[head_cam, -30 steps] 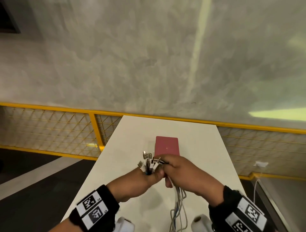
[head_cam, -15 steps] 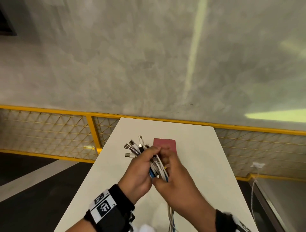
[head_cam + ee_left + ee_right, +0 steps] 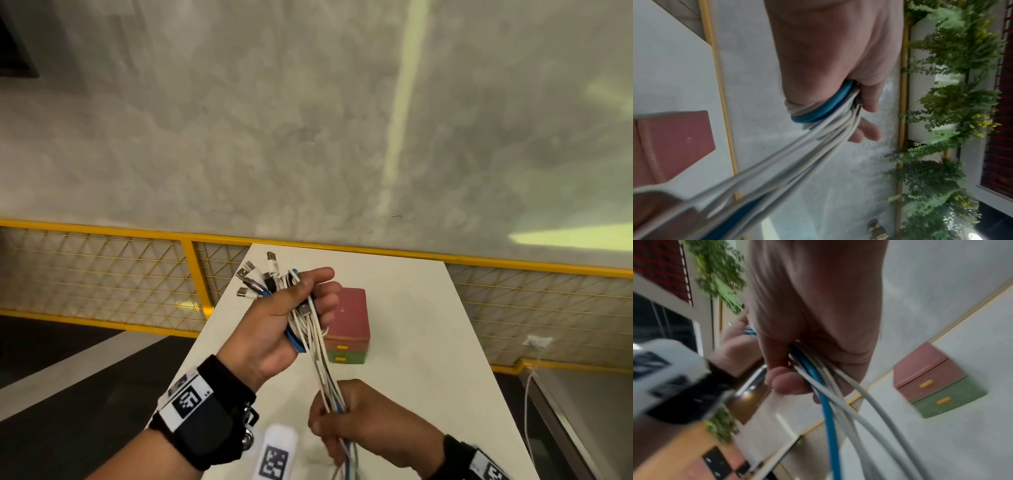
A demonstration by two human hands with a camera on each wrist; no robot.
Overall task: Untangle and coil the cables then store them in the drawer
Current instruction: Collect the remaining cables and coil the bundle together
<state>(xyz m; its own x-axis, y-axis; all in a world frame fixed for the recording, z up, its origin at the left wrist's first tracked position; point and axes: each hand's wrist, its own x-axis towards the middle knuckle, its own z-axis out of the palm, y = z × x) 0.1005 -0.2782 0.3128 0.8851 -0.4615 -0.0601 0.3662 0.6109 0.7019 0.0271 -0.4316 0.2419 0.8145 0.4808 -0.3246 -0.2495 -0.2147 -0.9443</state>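
A bundle of white cables with one blue cable runs taut between my two hands above the white table. My left hand grips the bundle's upper end, with several USB plugs fanning out past its fingers. Lower down, my right hand grips the same bundle, and the loose ends hang below the frame. In the left wrist view the cables cross the palm. In the right wrist view the cables leave the fist downward. A small drawer box, pink over green, stands shut behind the hands.
A yellow mesh railing runs behind the table's far end, with a grey wall above. A white marker-tagged object shows at the bottom between the wrists. The drawer box has yellow handles.
The hands have come apart: my left hand rose with the plug ends while my right hand slid down the bundle toward me, pulling the cables straight.
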